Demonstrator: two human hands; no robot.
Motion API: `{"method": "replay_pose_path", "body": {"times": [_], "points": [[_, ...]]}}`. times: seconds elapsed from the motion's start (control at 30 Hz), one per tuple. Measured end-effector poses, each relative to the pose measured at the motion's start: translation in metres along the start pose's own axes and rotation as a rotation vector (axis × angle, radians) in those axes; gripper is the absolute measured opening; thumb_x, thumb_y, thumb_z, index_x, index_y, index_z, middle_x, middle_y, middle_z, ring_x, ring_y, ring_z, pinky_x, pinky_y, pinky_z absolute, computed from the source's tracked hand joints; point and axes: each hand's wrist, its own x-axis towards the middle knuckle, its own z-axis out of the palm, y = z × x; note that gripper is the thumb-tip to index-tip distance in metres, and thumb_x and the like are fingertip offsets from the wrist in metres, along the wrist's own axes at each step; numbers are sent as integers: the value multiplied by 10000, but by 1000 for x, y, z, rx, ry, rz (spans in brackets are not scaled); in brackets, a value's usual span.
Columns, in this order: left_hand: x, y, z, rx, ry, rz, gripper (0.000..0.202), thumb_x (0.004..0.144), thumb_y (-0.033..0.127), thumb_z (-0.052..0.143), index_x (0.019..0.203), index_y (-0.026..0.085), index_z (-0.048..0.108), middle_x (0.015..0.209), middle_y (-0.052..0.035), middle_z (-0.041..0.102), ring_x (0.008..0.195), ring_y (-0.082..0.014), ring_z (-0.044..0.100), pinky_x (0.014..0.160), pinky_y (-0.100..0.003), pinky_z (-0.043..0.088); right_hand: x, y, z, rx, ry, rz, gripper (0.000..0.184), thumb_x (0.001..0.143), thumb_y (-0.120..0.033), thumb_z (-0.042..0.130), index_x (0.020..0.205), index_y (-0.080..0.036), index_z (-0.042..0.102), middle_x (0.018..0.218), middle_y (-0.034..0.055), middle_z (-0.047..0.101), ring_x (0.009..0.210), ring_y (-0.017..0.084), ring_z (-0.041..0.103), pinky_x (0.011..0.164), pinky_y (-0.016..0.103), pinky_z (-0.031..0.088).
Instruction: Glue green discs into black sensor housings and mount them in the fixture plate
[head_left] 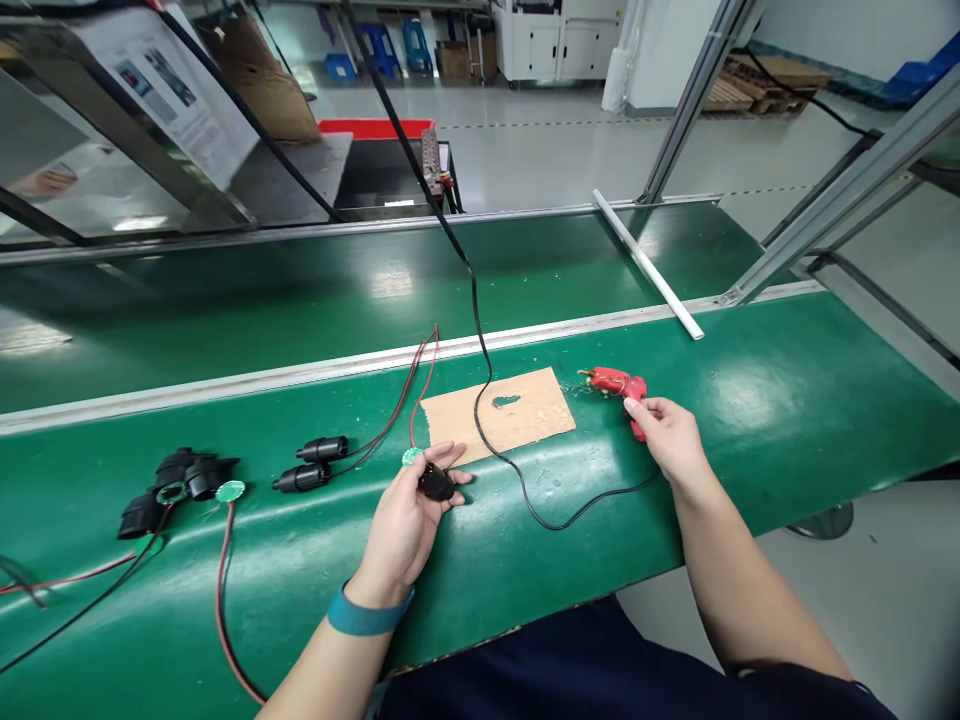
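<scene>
The counter runs out of view past our left hand. Well beyond that hand we see only the edge of a red bin and cannot tell its contents. Between our hands lies a card, crossed by a black cord that slips from sight by our right hand. That hand grips a red gun, partly covering its handle. Our left grasps a half-hidden black plug, a green disc at its fingertips.
</scene>
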Motion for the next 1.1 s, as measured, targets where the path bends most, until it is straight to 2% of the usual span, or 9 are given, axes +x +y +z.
{"method": "replay_pose_path", "body": {"times": [0.13,0.23,0.4,0.57,0.63,0.73,0.83,0.93,1.1], "points": [[2,-2,-2,-13,-22,14,429,871,461,643,1126,115,649,1297,-208,631,824,-219,662,575,-273,513,4,-10,-12,183,36,-25,596,645,-751,743,759,-182,606,613,-9,576,524,116,498,522,260,426],[3,-3,-4,-25,-47,24,445,863,477,651,1101,101,648,1279,-214,637,799,-204,644,560,-269,505,3,-26,-21,394,-25,-10,545,662,-677,800,783,-186,598,658,-4,596,556,117,535,529,248,458],[-9,-7,-7,51,-10,76,449,869,521,648,1056,115,602,1002,-169,716,772,-206,621,524,-254,503,-15,-55,-22,673,-338,101,395,704,-466,865,867,-186,640,871,28,672,652,125,621,564,239,514],[-35,-10,-16,150,-15,128,488,933,604,529,1136,161,550,816,-94,694,877,-270,649,561,-320,579,-42,-67,6,679,-735,193,330,765,-375,812,1008,-206,667,895,48,708,588,135,615,536,259,482],[-44,-11,-20,105,-53,122,538,953,649,450,1134,153,553,763,-87,670,884,-285,656,562,-325,577,-52,-69,21,666,-886,240,290,785,-344,794,1008,-206,672,894,56,711,578,132,599,536,260,458],[-54,-12,-25,38,-111,115,613,973,682,337,1096,131,575,703,-73,643,700,-237,645,558,-312,543,-67,-73,41,546,-1017,237,244,837,-358,757,982,-174,687,912,84,713,570,118,559,540,262,427],[-60,-15,-28,-17,-131,117,605,994,651,303,1081,127,594,692,-62,636,545,-176,575,535,-289,490,-80,-79,55,339,-1042,91,277,918,-421,672,980,-152,694,899,102,710,561,122,539,526,269,405],[-65,-18,-30,-70,-141,99,565,995,624,337,1056,140,622,680,-59,619,575,-187,567,494,-270,448,-93,-87,62,138,-1098,-80,333,959,-462,609,939,-145,707,904,109,708,578,130,540,529,271,411],[-69,-15,-31,-43,-151,34,683,989,637,303,678,121,625,703,-107,606,589,-178,559,529,-287,446,-110,-95,68,-65,-1130,-240,324,951,-467,621,854,-164,679,873,77,690,617,129,522,548,256,429]]}}
